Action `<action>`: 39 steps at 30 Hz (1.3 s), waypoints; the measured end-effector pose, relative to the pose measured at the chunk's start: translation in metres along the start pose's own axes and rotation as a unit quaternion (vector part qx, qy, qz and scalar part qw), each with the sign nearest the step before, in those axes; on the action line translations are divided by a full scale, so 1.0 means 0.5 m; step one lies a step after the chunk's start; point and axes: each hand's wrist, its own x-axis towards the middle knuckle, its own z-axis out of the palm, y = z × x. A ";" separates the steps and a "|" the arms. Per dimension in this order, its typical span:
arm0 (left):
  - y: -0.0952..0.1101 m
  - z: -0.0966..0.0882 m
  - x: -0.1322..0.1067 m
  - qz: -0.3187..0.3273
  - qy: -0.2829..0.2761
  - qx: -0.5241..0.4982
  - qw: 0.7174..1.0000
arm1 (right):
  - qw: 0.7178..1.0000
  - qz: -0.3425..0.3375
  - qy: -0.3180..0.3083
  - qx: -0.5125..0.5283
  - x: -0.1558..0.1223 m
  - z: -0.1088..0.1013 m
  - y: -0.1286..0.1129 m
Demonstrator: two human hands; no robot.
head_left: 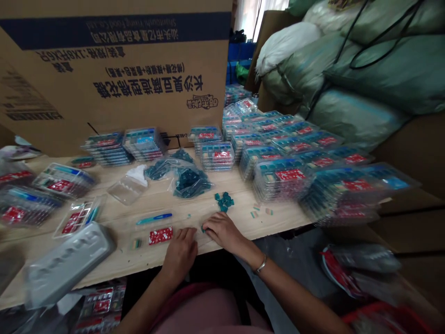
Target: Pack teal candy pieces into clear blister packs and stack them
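My left hand [181, 251] rests at the table's front edge, fingers bent and together, beside a red patterned card [160, 235]. What its fingertips hold, if anything, is hidden. The card lies in a faint clear tray with a blue pen [154, 219] and a small striped block [136, 243]. My right hand [224, 231] is closed, and a small teal piece [203, 228] shows at its fingertips. Just beyond it lies a loose pile of teal pieces [225, 201]. A few striped blocks [255, 214] are to its right.
Stacks of filled clear trays [283, 178] line the right and back. Clear bags of teal pieces [189, 181] lie mid-table before a large cardboard box [139, 102]. A stack of grey moulded trays [69, 262] and more filled trays [62, 183] stand left. Large sacks [365, 106] are piled right.
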 end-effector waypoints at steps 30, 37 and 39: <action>0.029 -0.043 0.098 -0.320 0.012 -0.679 0.661 | 0.896 0.168 0.049 0.409 0.046 -0.033 -0.018; 0.023 -0.051 0.095 -0.297 0.085 -0.705 0.638 | 0.927 0.115 0.085 0.346 0.061 -0.021 -0.045; 0.021 -0.055 0.093 -0.303 0.063 -0.707 0.636 | 0.954 0.040 0.093 0.281 0.061 -0.029 -0.050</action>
